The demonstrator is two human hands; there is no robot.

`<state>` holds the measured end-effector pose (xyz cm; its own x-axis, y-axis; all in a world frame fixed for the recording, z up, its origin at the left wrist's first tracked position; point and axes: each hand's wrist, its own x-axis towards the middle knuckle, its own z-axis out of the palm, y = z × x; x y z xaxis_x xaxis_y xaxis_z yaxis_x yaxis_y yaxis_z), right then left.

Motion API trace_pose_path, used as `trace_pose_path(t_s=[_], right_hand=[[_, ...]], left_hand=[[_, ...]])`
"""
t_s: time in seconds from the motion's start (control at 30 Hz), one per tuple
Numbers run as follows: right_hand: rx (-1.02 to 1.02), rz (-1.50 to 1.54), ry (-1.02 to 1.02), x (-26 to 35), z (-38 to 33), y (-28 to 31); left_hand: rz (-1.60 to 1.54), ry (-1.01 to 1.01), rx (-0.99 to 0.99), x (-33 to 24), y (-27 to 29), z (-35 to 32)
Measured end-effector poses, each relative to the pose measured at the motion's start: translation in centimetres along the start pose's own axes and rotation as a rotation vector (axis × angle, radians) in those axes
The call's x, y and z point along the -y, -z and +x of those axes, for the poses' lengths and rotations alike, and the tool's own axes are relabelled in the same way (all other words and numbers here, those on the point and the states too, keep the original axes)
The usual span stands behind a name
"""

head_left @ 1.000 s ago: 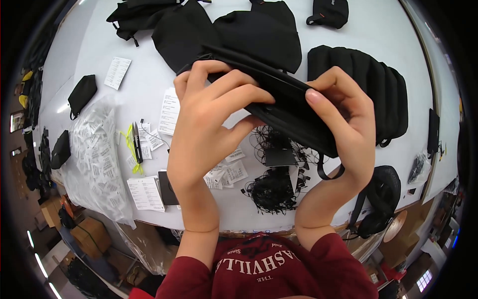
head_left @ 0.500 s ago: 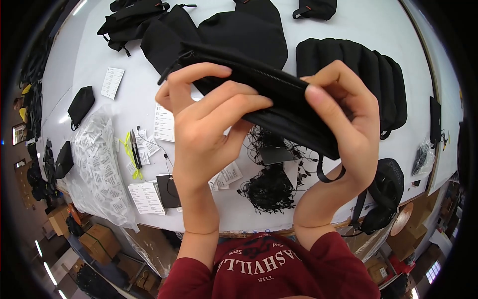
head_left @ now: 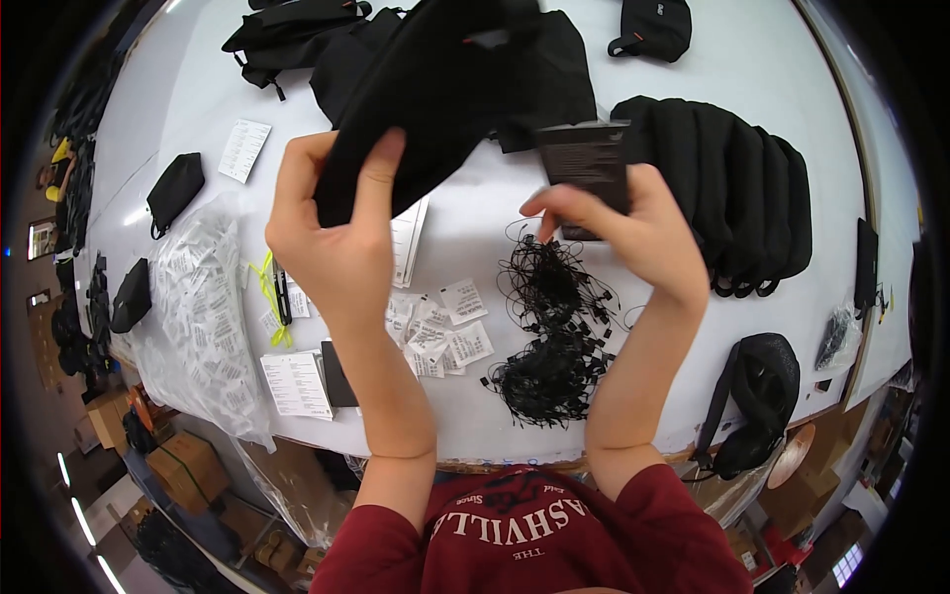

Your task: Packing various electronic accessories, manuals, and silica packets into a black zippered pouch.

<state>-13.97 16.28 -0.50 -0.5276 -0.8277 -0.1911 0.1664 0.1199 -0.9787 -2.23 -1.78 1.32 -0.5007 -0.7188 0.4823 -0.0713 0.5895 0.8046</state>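
My left hand [head_left: 332,223] grips one end of a black fabric pouch [head_left: 426,104], thumb on the near face and fingers wrapped behind. The pouch is held tilted above the table, its far end blurred by motion. In my right hand [head_left: 648,238] is a dark printed card [head_left: 584,163], pinched at its lower part between thumb and fingers. Whether a cord joins card and pouch I cannot tell. Below my right hand lies a tangled heap of black tag strings [head_left: 549,371]. Small white printed labels [head_left: 445,332] are scattered between my forearms.
A row of black pouches [head_left: 712,188] stands right of my right hand. Further black bags [head_left: 287,45] lie at the far side. On the left are a plastic bag of labels [head_left: 193,317], scissors [head_left: 282,297] and a card stack [head_left: 297,386]. A black strapped bag [head_left: 752,406] sits near right.
My left hand has moved the pouch up and leftward and turned it. My right hand has let go of the pouch's other end and now holds the dark card.
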Motion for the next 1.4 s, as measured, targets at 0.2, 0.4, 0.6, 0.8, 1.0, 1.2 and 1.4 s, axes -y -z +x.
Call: trace_pose_path(t_s=[0.2,0.4,0.6,0.8,1.0,1.2,1.4], right_hand=[[-0.457,0.194,0.292,0.7,-1.1,0.0],[0.102,1.16,0.689,-1.1,-2.0,3.1],[-0.559,1.265,0.477,-2.5,0.6,3.2],[-0.568,1.163,0.26,-2.8,1.5,0.5],[-0.929,0.741,0.294,-0.9,2.0,-1.0],[-0.342,-0.57,0.168,2.4,-1.2,-3.5],[-0.422,-0.58,0.175,2.0,-0.7,-4.2]], left_hand=[[0.091,0.091,0.094,1.8,2.8,1.3],[0.071,0.15,0.362,0.3,3.0,1.0],[0.092,-0.015,0.764,-0.8,4.0,0.4],[0.028,-0.081,0.857,-1.7,2.9,-0.2],[0.176,-0.071,0.921,-2.1,3.8,0.3],[0.174,-0.172,0.835,-1.4,3.6,-0.1],[0.198,-0.251,0.88,-1.3,3.7,0.2]])
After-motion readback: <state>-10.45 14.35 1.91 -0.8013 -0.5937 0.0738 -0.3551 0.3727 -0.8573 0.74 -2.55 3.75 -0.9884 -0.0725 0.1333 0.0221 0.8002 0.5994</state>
